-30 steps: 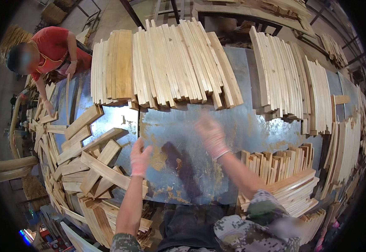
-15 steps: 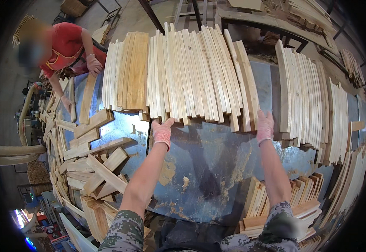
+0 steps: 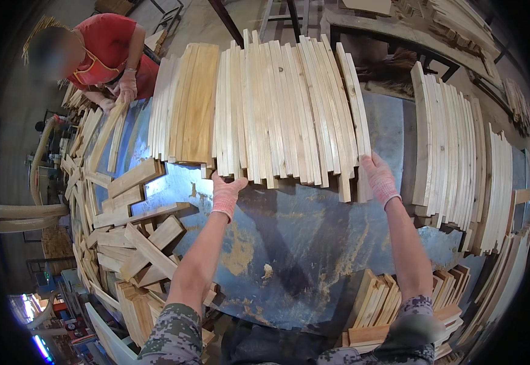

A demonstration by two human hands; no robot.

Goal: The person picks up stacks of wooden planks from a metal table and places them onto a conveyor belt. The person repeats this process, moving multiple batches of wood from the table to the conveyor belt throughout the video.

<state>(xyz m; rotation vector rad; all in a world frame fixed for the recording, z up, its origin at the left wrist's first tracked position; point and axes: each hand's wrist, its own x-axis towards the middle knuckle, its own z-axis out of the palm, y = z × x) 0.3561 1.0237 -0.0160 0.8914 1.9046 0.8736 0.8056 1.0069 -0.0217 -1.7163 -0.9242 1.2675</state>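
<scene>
A long row of pale wooden slats (image 3: 277,115) lies side by side across the metal table (image 3: 289,243). At its near ends, my left hand (image 3: 227,196), in a pink-and-white glove, grips the slats with thumb and fingers apart around their ends; the fingertips are partly hidden beneath the wood. My right hand (image 3: 379,176), gloved alike, closes on the near end of the rightmost slat (image 3: 355,103) and presses against the row's right side. Yellower, wider boards (image 3: 198,103) sit left of my left hand, within the same row.
Loose wooden pieces (image 3: 149,249) lie jumbled on the left. At the far left, a co-worker in red (image 3: 110,45) holds a board (image 3: 108,131). More slats (image 3: 450,146) stand in rows on the right, with stacked slats (image 3: 377,298) near my right forearm.
The rightmost slats have drawn closer against the row, and my right hand has turned inward at their ends. My left hand has lowered slightly. The co-worker's hands have come together on a board.
</scene>
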